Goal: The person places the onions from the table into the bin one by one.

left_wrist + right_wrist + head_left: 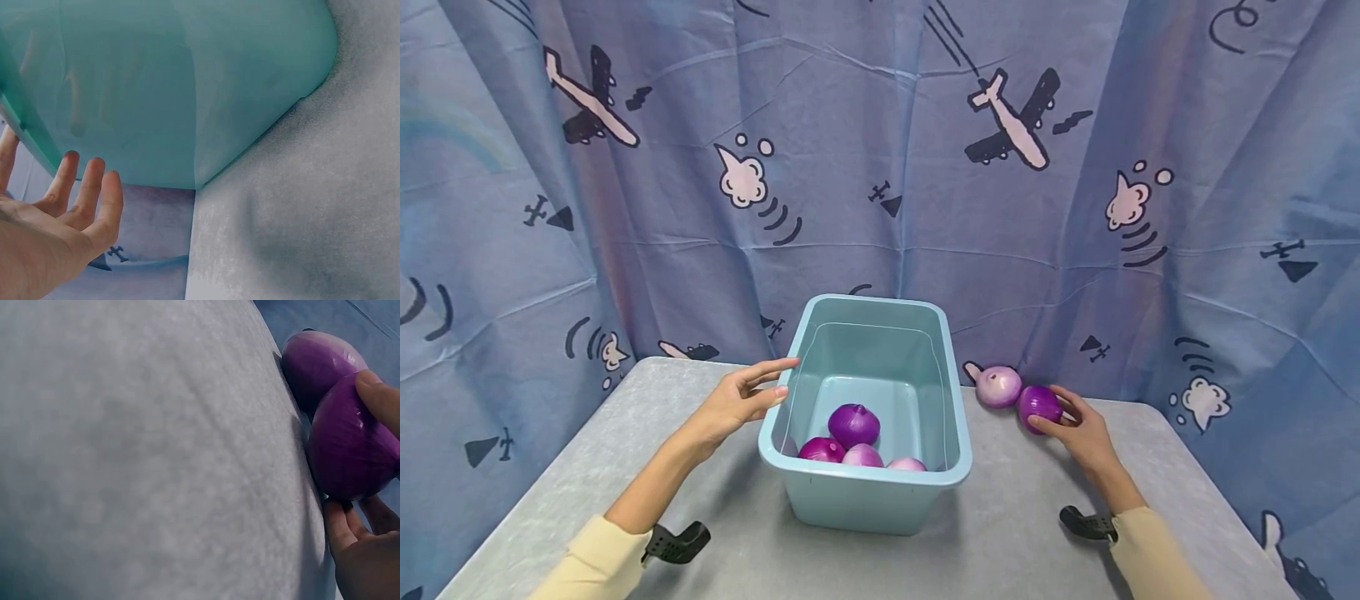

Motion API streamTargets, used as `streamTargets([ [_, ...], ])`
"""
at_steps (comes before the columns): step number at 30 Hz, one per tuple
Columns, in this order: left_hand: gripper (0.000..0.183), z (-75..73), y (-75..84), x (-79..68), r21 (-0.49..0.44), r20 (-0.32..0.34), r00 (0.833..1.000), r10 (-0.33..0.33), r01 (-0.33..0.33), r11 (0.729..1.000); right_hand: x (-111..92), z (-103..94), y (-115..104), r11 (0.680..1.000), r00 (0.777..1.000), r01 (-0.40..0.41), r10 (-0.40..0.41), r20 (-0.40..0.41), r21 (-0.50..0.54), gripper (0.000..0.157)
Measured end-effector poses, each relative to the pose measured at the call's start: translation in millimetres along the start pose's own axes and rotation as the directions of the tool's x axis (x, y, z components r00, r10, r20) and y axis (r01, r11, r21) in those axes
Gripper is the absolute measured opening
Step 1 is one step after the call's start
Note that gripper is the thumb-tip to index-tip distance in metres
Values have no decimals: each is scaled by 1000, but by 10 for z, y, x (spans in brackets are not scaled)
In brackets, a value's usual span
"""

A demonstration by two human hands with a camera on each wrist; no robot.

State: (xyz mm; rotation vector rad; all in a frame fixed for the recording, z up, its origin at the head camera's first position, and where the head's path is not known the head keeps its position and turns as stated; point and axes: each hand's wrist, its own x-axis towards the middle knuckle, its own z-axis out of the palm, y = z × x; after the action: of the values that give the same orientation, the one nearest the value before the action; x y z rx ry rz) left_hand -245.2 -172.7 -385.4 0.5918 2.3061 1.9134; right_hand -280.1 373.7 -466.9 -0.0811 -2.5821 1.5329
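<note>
A light-blue plastic bin [867, 508] stands mid-table with several red onions in its near end, one of them a dark purple onion [853, 425]. My left hand [737, 404] is at the bin's left rim, its thumb and fingertips touching the edge. In the left wrist view its fingers [92, 184] are loosely bent beside the bin's outer wall. My right hand [1084, 433] holds a purple onion [1037, 407] between thumb and fingers, right of the bin. A paler onion [998, 387] sits against it on the left; the right wrist view shows both close together.
The grey table [1000, 517] ends just behind the two onions. A blue curtain [880, 167] with airplane prints hangs behind the table and along its sides. Black straps with small devices are on both wrists.
</note>
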Motion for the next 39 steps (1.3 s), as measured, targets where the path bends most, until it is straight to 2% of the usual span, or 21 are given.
streamTargets([
  [15,50,3,5,4,0,3,1000,-7,7,1000,-33,-83,27,1000,1000,6,-6,-17,-25,87],
  [32,50,3,5,-3,9,-6,1000,-12,12,1000,-169,-260,-63,997,1000,13,-15,-27,-79,88],
  [39,51,8,3,-1,-4,-3,1000,-13,13,1000,-255,-319,-121,1000,1000,6,-7,-16,-27,88],
])
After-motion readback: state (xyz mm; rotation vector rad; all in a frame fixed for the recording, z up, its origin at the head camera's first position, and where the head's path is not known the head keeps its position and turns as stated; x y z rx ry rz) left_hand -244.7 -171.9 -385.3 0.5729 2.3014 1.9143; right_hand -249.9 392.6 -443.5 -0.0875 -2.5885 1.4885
